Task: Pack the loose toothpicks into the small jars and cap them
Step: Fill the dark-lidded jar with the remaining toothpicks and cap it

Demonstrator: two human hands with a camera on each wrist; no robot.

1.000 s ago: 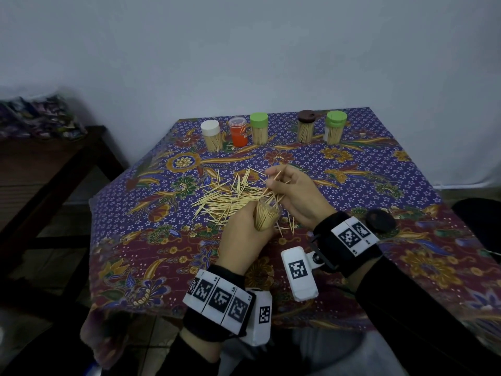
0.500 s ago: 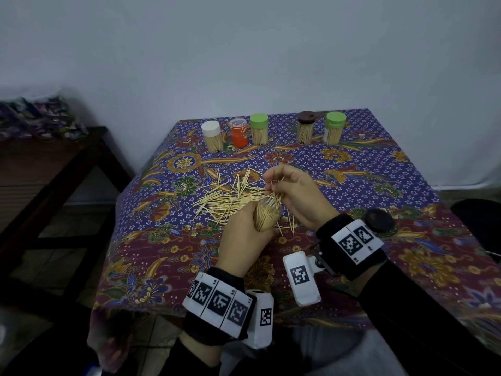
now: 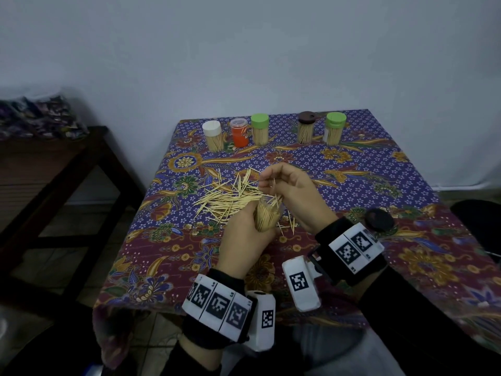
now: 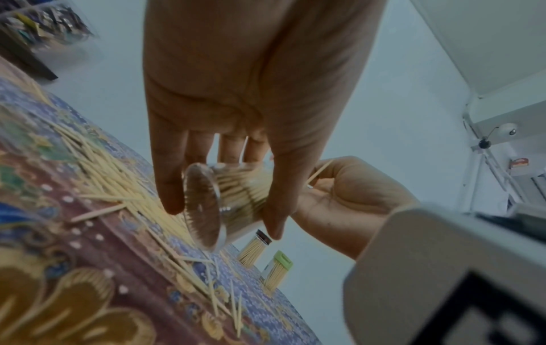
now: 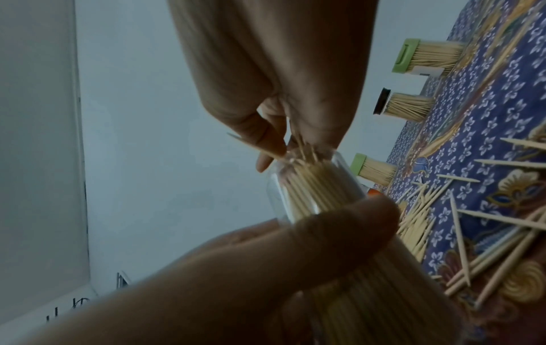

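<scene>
My left hand (image 3: 245, 237) (image 4: 224, 149) grips a clear uncapped jar (image 3: 267, 217) (image 4: 224, 200) (image 5: 322, 191) packed with toothpicks, tilted above the table. My right hand (image 3: 284, 185) (image 5: 280, 130) pinches a few toothpicks (image 3: 274, 185) (image 5: 257, 148) at the jar's mouth. A heap of loose toothpicks (image 3: 230, 198) (image 4: 112, 177) (image 5: 443, 210) lies on the cloth just behind and left of the jar. A dark round cap (image 3: 379, 219) lies on the table to the right of my right wrist.
Several capped jars stand in a row at the table's far edge: white-lidded (image 3: 212, 135), orange (image 3: 240, 131), green-lidded (image 3: 259, 128), brown-lidded (image 3: 306, 130), green-lidded (image 3: 334, 127). The floral tablecloth (image 3: 379, 172) covers the table. A dark wooden bench (image 3: 54, 169) stands to the left.
My right hand has shifted slightly above the jar's mouth, working the pinched toothpicks in. The left hand keeps hold of the jar in about the same place.
</scene>
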